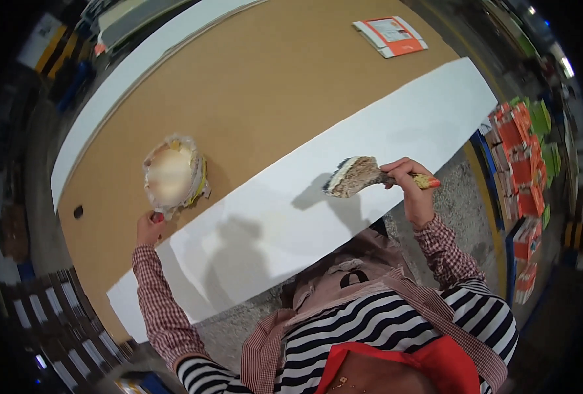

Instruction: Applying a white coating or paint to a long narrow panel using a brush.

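Observation:
A wide brush with crusted pale bristles is held by its handle in my right hand, above a long white sheet. The handle's yellow and red end sticks out past my fingers, and the bristles point left. My left hand is closed on a small red piece at the near edge of a round tub, possibly part of that tub. Pale stuff fills the tub, and its rim is ragged and caked. It stands on a brown board beside the white sheet.
An orange and white flat carton lies at the board's far right. Stacks of orange and green cartons stand beyond the sheet's right end. A small dark spot or hole shows near the board's left edge. Dark stacked goods are at the lower left.

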The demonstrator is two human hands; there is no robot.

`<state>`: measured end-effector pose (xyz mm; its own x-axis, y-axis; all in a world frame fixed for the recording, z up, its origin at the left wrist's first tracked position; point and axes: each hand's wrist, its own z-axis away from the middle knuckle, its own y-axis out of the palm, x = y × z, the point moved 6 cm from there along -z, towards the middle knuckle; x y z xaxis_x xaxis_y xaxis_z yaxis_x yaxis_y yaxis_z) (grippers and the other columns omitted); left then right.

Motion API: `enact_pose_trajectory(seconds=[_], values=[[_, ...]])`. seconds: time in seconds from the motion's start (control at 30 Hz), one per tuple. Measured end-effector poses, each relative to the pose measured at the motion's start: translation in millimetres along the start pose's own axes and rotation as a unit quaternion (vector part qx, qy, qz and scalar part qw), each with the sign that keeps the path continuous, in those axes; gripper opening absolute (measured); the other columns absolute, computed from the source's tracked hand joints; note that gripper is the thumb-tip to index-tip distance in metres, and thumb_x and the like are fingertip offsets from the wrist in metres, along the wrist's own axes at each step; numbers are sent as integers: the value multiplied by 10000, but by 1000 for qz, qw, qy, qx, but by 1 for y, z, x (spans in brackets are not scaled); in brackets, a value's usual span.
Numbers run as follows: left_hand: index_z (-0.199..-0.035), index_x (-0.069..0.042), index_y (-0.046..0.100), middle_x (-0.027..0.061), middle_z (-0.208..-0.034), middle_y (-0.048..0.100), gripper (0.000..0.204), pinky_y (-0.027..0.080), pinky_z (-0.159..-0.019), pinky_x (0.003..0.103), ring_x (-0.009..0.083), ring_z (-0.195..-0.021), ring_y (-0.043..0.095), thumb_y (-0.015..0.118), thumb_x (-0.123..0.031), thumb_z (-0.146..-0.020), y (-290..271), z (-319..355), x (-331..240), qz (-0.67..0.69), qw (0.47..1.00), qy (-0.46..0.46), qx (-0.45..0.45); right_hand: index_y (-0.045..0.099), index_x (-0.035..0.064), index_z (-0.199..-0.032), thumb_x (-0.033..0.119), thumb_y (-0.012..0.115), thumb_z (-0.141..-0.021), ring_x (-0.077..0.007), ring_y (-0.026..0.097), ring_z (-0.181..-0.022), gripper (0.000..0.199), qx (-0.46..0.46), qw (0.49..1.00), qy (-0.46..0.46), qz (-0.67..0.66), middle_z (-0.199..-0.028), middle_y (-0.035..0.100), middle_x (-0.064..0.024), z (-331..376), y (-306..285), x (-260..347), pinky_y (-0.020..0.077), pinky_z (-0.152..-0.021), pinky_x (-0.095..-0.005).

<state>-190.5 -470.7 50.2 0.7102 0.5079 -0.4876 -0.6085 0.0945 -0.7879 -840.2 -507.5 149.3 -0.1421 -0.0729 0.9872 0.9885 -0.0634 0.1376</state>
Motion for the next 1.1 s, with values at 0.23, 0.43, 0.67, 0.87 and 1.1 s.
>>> enact_pose_trajectory(seconds=[0.23, 0.43, 0.67, 0.87, 1.1], values=[[-832, 12, 639, 90, -652, 617, 292, 463, -444, 316, 171, -478, 572, 732, -178, -632, 0, 27, -83, -99, 995, 5, -15, 578, -4, -915, 115, 542, -882, -155, 578, -747, 129, -32, 993, 25, -112, -951, 625, -115, 5, -4, 4, 485, -680, -288], [-848, -6, 656, 117, -664, 629, 389, 493, -549, 353, 219, -557, 616, 750, -287, -596, 19, 14, -138, -73, 996, 50, -18, 532, 27, -1019, 169, 546, -906, -164, 589, -754, 182, -75, 968, 92, -221, -970, 598, -103, 12, -4, 13, 494, -691, -289], [-865, -18, 651, 107, -704, 631, 396, 481, -536, 332, 202, -565, 604, 770, -295, -608, 25, 8, -181, -70, 990, 120, 23, 533, 28, -1010, 125, 585, -886, -155, 596, -731, 165, -84, 981, 29, -175, -1028, 626, -143, 48, 12, 32, 494, -684, -277], [-860, -27, 652, 70, -692, 618, 354, 458, -483, 283, 154, -546, 581, 781, -260, -628, 56, -12, -158, 84, 986, 110, 97, 546, 20, -1047, 116, 554, -909, -139, 591, -716, 168, -104, 981, -5, -164, -1069, 627, -155, 67, 29, 49, 496, -681, -262], [-953, -57, 661, 114, -777, 670, 431, 494, -685, 363, 249, -702, 637, 797, -303, -627, 48, -38, -129, -32, 986, 160, -26, 550, 12, -1061, 112, 528, -929, -126, 584, -698, 167, -139, 979, -19, -147, -1077, 626, -156, 72, 13, 49, 494, -667, -243]])
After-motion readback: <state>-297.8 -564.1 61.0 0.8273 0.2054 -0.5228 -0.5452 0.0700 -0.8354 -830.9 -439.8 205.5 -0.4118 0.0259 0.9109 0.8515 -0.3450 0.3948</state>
